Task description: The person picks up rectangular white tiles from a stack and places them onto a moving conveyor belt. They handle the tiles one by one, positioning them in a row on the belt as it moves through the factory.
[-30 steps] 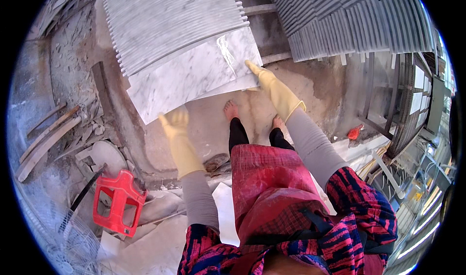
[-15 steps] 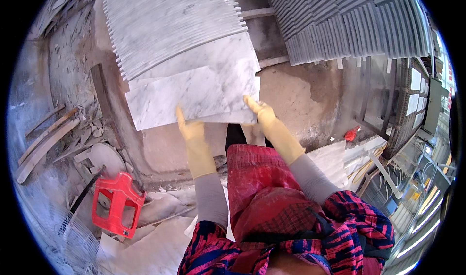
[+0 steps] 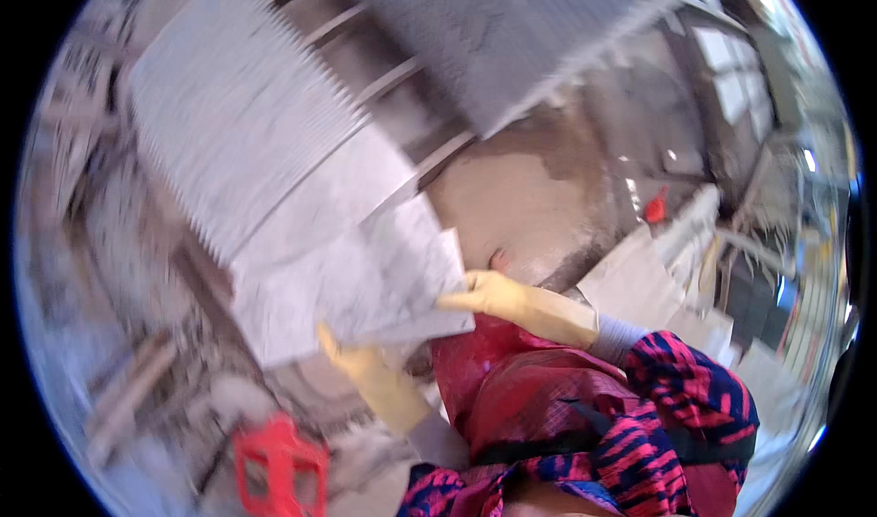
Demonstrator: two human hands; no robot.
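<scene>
A white marble slab with grey veins (image 3: 338,284) lies in front of me, partly over another pale slab (image 3: 333,184). My left hand (image 3: 352,357), in a yellow glove, grips its near edge, thumb on top. In a matching glove, my right hand (image 3: 480,293) holds the slab near its right corner. The fingers beneath the stone are hidden. Beyond the slabs stretches a row of narrow white marble strips (image 3: 242,106) with uneven ends. Motion blurs the picture somewhat.
Grey strips in a large block (image 3: 493,33) stand at the far right on a frame with crossbars (image 3: 393,79). A red plastic stool (image 3: 283,467) is at lower left, near wooden pieces (image 3: 132,385) and rubble. Pale sheets (image 3: 630,270) lie to the right, near a small red object (image 3: 656,208).
The view has turned, so the strips and stool appear shifted and tilted. Both hands still grip the slab, which now sits lower in view and closer to my apron.
</scene>
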